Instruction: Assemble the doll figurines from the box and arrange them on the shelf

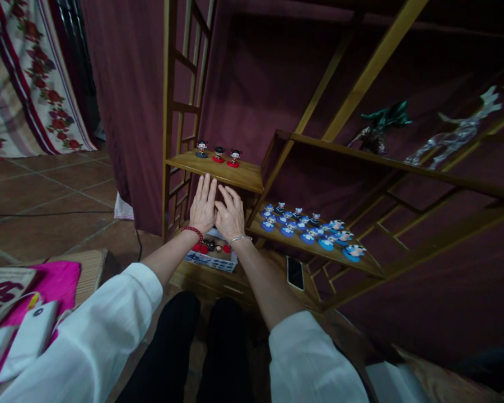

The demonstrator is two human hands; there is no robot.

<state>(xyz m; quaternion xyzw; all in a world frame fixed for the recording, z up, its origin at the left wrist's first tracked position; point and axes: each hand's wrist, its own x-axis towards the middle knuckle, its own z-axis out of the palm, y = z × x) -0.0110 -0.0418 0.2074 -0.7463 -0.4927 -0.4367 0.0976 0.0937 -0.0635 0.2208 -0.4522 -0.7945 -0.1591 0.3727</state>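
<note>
My left hand [203, 205] and my right hand [230, 214] are stretched forward side by side, fingers flat and touching each other, holding nothing. They hover in front of a small wooden shelf [235, 174] that carries three little figurines on red and blue bases [218, 152]. Just below my wrists sits a white box [212, 258] with more small red-based figurines in it. A red bead bracelet is on my left wrist, a thin silver one on my right.
A lower shelf [294, 242] to the right holds several blue-based figurines [315, 225]. A phone [295, 272] lies on the wooden ledge below. A higher shelf carries a green ornament [382, 120] and a glass animal [457, 134]. Pink bag [42, 291] at left.
</note>
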